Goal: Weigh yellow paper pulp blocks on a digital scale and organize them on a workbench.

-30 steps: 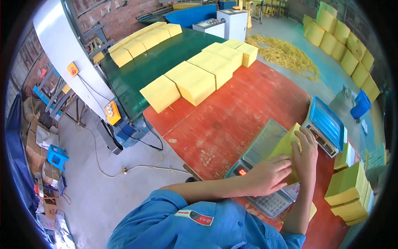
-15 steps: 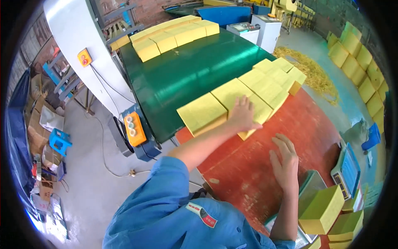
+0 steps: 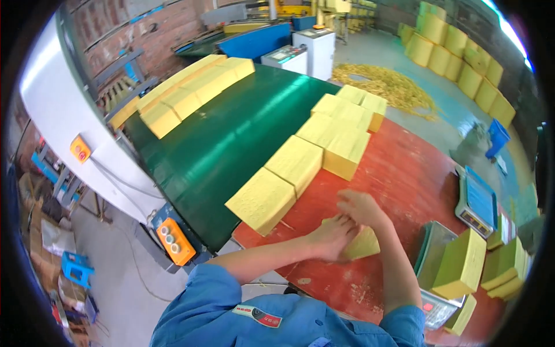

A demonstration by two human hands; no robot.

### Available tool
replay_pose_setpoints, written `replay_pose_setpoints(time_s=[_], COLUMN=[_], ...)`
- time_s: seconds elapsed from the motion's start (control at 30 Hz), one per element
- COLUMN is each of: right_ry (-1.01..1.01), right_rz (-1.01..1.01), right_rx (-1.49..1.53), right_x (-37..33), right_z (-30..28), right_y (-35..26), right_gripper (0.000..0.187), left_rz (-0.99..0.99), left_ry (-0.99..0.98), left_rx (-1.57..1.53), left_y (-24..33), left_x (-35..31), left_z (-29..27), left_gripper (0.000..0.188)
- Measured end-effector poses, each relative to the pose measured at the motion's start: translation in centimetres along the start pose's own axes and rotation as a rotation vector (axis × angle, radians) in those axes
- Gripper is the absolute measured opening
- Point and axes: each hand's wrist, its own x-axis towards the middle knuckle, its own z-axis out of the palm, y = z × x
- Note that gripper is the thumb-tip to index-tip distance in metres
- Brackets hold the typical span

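Touching yellow block [image 3: 364, 244], red tabletop [image 3: 407, 165], brick wall [image 3: 179, 29]

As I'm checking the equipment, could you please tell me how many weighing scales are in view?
2. The blue-topped scale stands near the right edge of the red table; the grey-topped scale, lower in the picture, is partly covered by a yellow block. Others could be hidden.
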Motion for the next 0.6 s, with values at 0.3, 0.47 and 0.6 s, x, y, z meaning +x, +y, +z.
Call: replay_pose_setpoints(time_s=[0.3, 0.47, 0.6], right_ry=[-0.149, -0.116, -0.017], right_rz=[0.279, 0.441, 0.444], right_rx=[0.335, 0.19, 0.175], right_x=[-20.5, -25.2, -26.4], right_z=[-1.1, 0.8, 2.7], right_y=[-4.4, -5.0, -5.7], right_gripper=[0.06, 0.07, 0.072], left_rz=[0.543, 0.144, -0.819], left_ry=[-0.258, 0.128, 0.47], left_rx=[-0.027, -0.128, -0.781], left_y=[8.6, 12.1, 16.1], left_x=[-4.2, -10.4, -18.2], left_z=[-2.5, -1.5, 4.3], left_gripper=[0.066, 0.046, 0.049])
